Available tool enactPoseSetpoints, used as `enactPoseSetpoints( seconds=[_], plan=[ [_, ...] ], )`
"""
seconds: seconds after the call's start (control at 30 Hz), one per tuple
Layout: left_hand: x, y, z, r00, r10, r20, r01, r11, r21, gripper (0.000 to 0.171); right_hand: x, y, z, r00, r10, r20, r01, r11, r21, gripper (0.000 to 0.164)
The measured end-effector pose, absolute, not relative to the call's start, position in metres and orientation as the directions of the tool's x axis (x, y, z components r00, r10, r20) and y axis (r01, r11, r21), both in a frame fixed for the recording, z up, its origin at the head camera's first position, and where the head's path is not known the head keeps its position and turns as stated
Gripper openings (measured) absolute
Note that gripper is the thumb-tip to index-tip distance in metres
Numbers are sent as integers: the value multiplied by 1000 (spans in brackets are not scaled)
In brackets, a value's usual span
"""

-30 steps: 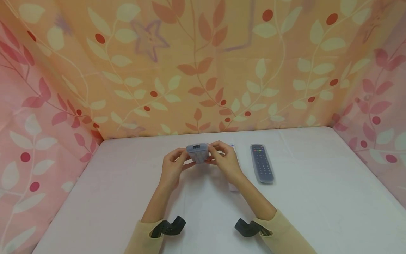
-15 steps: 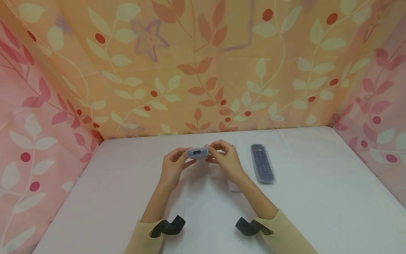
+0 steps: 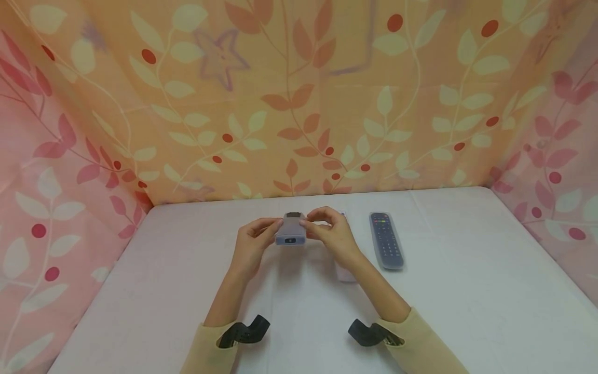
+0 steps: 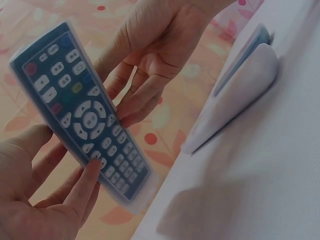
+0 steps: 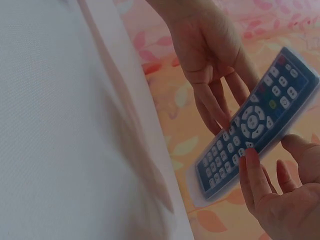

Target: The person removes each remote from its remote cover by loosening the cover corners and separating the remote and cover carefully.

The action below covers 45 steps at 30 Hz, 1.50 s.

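A dark blue remote control (image 3: 290, 228) in a clear sleeve is held up above the table between both hands. Its back faces up in the head view. Its button face (image 4: 90, 120) shows in the left wrist view. The left hand (image 3: 252, 244) pinches its left edge, thumb on the back and fingertips on the button side. The right hand (image 3: 334, 236) pinches the opposite edge in the same way. From the right wrist view, the fingers of the right hand (image 5: 280, 190) touch the buttons of the remote.
A second dark remote control (image 3: 386, 240) lies buttons up on the white table (image 3: 467, 291), right of the hands. A pale, long object (image 3: 344, 272) lies partly hidden beneath the right hand and forearm. Patterned curtains (image 3: 299, 104) stand behind and at both sides.
The held remote has tilted: its near end dropped toward the camera and its back now shows, where half a second ago mostly the end showed. Both hands keep their hold.
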State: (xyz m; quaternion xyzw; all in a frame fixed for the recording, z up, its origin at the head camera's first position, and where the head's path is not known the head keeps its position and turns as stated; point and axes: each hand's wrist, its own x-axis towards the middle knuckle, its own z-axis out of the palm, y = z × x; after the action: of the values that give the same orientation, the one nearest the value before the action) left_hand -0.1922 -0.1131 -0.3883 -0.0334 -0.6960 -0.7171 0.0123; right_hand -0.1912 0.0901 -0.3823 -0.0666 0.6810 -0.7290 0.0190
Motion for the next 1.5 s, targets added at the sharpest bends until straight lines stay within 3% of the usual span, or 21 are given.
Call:
enactPoseSetpoints(
  seconds=[0.3,0.63,1.03,1.5],
  plan=[
    [-195,-117,-392,-995,73,69,64,-66,996,32,-193,94,-385,-984,-150,98,-85,-88,-992,32],
    [-195,-118,-394,-992,94,85,83,-24,996,42,-195,96,-387,-985,-149,87,-78,-62,-995,45],
    [-197,-116,-394,-993,71,90,82,-112,990,49,-197,94,-387,-988,-139,64,-61,-25,-998,64],
    [-197,-114,-395,-991,105,81,70,-103,992,53,-196,97,-386,-986,-157,57,-56,-13,-998,62]
  ],
)
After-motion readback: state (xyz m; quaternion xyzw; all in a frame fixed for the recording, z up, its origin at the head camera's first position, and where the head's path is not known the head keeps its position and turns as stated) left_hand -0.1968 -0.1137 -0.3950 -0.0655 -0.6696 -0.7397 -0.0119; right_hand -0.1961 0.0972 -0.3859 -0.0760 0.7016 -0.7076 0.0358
